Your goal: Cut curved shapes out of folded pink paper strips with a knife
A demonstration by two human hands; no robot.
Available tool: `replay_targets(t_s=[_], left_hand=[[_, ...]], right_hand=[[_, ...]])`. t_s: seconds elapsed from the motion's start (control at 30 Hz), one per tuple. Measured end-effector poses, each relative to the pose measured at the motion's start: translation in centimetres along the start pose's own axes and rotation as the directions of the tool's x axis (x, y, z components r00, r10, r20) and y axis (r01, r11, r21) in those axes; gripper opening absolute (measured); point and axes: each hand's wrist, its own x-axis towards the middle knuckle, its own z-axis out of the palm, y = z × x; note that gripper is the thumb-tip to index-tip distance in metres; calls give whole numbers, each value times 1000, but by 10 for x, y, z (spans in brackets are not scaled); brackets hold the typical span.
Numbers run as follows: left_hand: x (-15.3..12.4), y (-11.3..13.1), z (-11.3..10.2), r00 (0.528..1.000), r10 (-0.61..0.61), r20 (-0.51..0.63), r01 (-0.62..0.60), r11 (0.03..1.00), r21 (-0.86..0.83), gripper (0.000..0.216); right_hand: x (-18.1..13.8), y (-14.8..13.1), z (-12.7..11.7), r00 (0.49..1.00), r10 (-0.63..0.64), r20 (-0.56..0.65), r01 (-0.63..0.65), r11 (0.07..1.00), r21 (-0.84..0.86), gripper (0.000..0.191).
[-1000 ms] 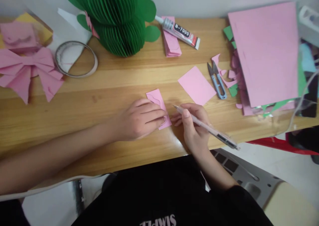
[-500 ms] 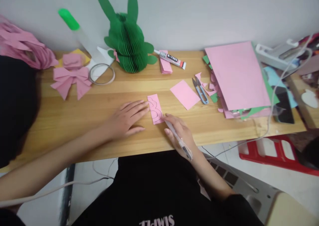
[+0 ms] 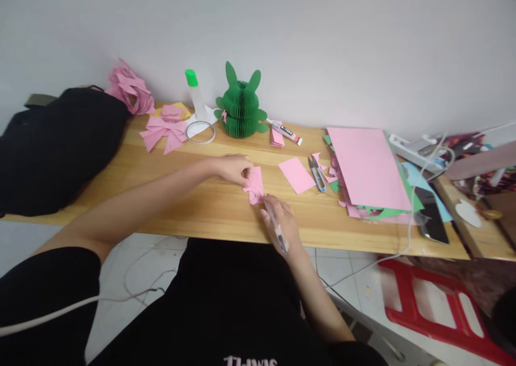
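Note:
A small pink paper rectangle with dark curved lines drawn on it lies on the wooden table. Over its left part is a pink cut-out paper piece whose edge juts out to the left. My left hand is closed, thumb and fingertips pinching at this piece; its full outline is partly hidden. My right hand is wrapped round a clear pen, with its fingertips by the rectangle's lower right corner. To the right lie a pink paper square and blue thread snips.
Behind stand a green paper rabbit, a green-capped glue bottle and a tape ring. A glue tube rests on folded pink paper. Stacked sheets and a phone are right, a black bag left.
My left hand has gone from lying flat beside the pink rectangle to pinching a pink piece over it. My right hand keeps the pen near the lower corner. The view has shifted.

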Motion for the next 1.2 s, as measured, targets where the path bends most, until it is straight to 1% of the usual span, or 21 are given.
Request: replay_targets(t_s=[0.1,0.17,0.23,0.3,0.33,0.37,0.4,0.47,0.5,0.53,0.57,0.6,0.63,0.7,0.77,0.83,0.87,0.93,1.0,1.1,1.2], left_hand=[[-15,0,-1,997,7,76,-1,998,-67,13],[-30,0,-1,993,6,120,8,993,-116,14],[-49,3,0,987,20,158,6,986,-166,13],[-68,9,3,978,50,200,-6,976,-217,15],[-76,13,5,973,67,221,-12,970,-242,14],[-83,17,7,968,91,233,-25,962,-272,14],[-89,21,9,969,123,215,-50,947,-316,12],[-95,28,14,971,164,176,-84,916,-391,9],[-96,30,15,972,171,160,-90,905,-416,7],[-96,32,15,973,169,156,-86,896,-436,7],[-94,33,15,976,157,147,-73,886,-458,7],[-91,33,12,978,157,141,-75,883,-464,7],[-87,33,9,981,153,121,-81,885,-458,7],[-77,31,0,986,147,77,-98,891,-444,9],[-65,27,-11,993,115,11,-100,904,-416,10],[-53,21,-22,993,27,-114,-68,927,-368,13],[-46,18,-26,981,-28,-190,-39,939,-340,15],[-34,12,-34,939,-119,-323,23,958,-287,20],[-20,6,-39,902,-163,-399,68,968,-243,22],[2,5,-39,889,-173,-423,93,975,-203,19],[26,9,-30,896,-177,-407,103,975,-199,18]], right_hand=[[-1,1,0,1000,21,-21,-20,998,58,32],[-2,3,-2,998,46,-53,-41,994,99,35],[-4,3,-3,981,127,-146,-92,971,222,36],[-6,0,-6,936,257,-240,-143,901,409,34],[-7,-3,-8,915,314,-251,-158,855,494,32],[-8,-8,-9,910,346,-228,-171,815,554,30],[-9,-12,-11,924,343,-173,-185,793,581,28],[-9,-24,-15,965,261,1,-211,778,592,27],[-9,-29,-16,974,203,96,-220,780,586,27],[-8,-34,-18,973,154,171,-225,787,575,28],[-6,-38,-19,964,128,232,-239,795,557,27],[-4,-41,-20,957,131,260,-257,801,540,25],[0,-42,-20,952,140,272,-270,804,530,22],[10,-41,-22,953,181,242,-286,799,529,18],[27,-36,-28,963,206,175,-269,799,538,17],[49,-28,-39,964,242,108,-262,806,530,18],[62,-23,-46,959,275,68,-270,811,520,20],[92,-11,-60,945,326,-25,-269,817,510,24],[123,1,-69,919,375,-117,-271,820,504,27],[167,19,-66,893,418,-166,-293,821,491,27],[195,30,-50,882,435,-181,-306,820,484,24]])
